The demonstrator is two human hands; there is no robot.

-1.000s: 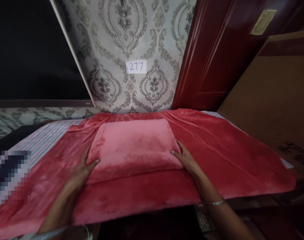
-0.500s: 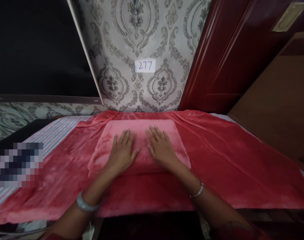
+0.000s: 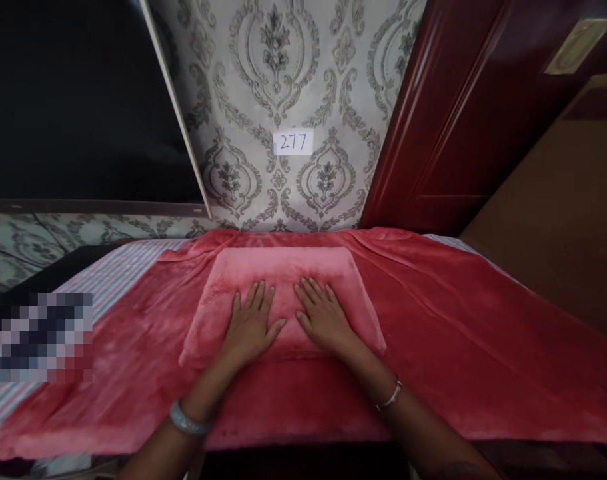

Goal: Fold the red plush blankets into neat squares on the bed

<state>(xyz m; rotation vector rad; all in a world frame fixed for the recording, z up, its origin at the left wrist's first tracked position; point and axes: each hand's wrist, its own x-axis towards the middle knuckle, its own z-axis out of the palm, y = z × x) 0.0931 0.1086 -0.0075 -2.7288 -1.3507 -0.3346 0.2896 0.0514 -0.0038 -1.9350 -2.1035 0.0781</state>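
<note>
A folded pink plush cloth (image 3: 283, 273) lies in the middle of a red plush blanket (image 3: 458, 340) spread over the surface in front of me. My left hand (image 3: 250, 323) rests flat on the near left part of the folded cloth, fingers apart, holding nothing. My right hand (image 3: 323, 317) lies flat beside it on the near right part, fingers spread as well. Both wrists carry bangles.
A striped sheet (image 3: 108, 273) shows under the blanket at the left. Patterned wallpaper with a paper tag reading 277 (image 3: 292, 143) stands behind. A dark red door (image 3: 448, 120) is at the right, a brown panel (image 3: 558, 220) further right, a dark screen (image 3: 73, 100) at upper left.
My hands left the folded cloth's two sides and came to lie flat on its top, then slid slightly toward me. The view shifted a little.
</note>
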